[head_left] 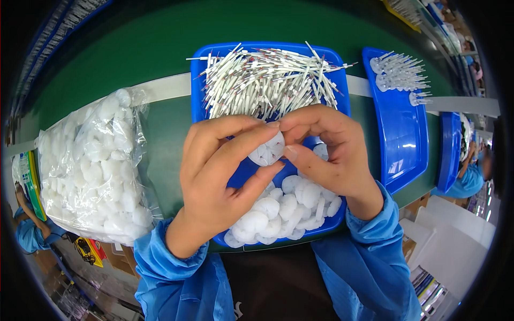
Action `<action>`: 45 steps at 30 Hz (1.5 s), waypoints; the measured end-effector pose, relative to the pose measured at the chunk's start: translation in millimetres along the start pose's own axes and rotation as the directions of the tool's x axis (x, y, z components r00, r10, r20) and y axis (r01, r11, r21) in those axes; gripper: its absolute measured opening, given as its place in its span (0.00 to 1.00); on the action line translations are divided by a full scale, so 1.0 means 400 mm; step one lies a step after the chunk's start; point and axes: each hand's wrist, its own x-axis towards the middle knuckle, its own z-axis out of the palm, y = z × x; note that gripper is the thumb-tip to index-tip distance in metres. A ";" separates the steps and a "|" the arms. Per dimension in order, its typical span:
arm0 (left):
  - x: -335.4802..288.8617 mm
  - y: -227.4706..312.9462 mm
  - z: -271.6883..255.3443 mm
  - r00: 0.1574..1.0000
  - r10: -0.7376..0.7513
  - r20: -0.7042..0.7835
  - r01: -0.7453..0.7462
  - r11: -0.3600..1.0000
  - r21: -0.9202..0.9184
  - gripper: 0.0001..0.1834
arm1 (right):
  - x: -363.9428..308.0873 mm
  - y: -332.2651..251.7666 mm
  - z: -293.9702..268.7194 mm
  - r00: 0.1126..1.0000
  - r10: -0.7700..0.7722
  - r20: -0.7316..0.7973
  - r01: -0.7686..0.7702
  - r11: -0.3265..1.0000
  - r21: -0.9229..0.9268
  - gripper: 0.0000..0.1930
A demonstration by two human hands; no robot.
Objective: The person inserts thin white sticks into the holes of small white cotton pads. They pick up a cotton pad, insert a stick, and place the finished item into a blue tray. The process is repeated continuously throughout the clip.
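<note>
Over a blue tray [199, 101], my left hand [222, 171] and my right hand [329, 152] meet, both pinching one small clear plastic disc [267, 150] between fingertips. The tray's far half holds a heap of thin white sticks with red marks [267, 80]. Its near half holds a pile of the same clear round discs [284, 211], just below my hands. Both sleeves are blue.
A clear bag full of white discs [96, 166] lies at the left on the green table [160, 43]. A second blue tray [401, 139] at the right carries several assembled stick pieces [399, 75]. Another person in blue [471, 176] sits at the far right, with one more at the lower left [29, 230].
</note>
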 end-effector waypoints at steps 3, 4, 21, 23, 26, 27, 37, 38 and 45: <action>0.001 -0.001 0.011 0.999 0.032 -0.021 -0.032 0.999 0.007 0.30 | -0.004 0.008 0.003 1.000 -0.025 0.001 0.025 1.000 -0.007 0.16; 0.003 -0.002 0.017 0.998 0.059 -0.038 -0.058 0.998 0.029 0.30 | -0.005 0.009 0.004 0.999 -0.048 0.002 0.048 0.998 -0.027 0.16; 0.011 0.001 0.014 0.990 0.137 -0.020 -0.134 0.988 0.080 0.28 | -0.017 0.004 -0.001 0.995 0.091 0.031 -0.095 0.978 0.188 0.14; 0.012 0.004 0.015 0.992 0.125 -0.031 -0.122 0.989 0.080 0.29 | -0.017 0.000 -0.002 0.988 0.156 0.013 -0.155 0.961 0.230 0.12; 0.007 -0.002 0.011 0.990 0.139 0.003 -0.139 0.986 0.092 0.30 | -0.016 -0.007 -0.003 0.984 0.175 0.015 -0.174 0.960 0.218 0.09; 0.006 -0.005 0.010 0.989 0.149 0.024 -0.151 0.984 0.098 0.31 | -0.019 -0.002 -0.008 0.989 0.141 0.033 -0.144 0.977 0.156 0.08; -0.026 -0.002 -0.001 0.929 -0.113 0.352 0.065 0.987 0.146 0.46 | -0.047 0.007 -0.047 0.973 -0.106 0.205 0.230 0.536 -0.812 0.13; -0.023 0.004 0.003 0.920 -0.141 0.367 0.079 0.981 0.179 0.40 | -0.046 -0.006 -0.048 0.975 -0.073 0.208 0.214 0.542 -0.813 0.11; -0.022 -0.007 0.010 0.941 -0.096 0.325 0.031 0.979 0.200 0.17 | -0.047 0.002 -0.056 0.973 -0.085 0.216 0.223 0.592 -0.774 0.11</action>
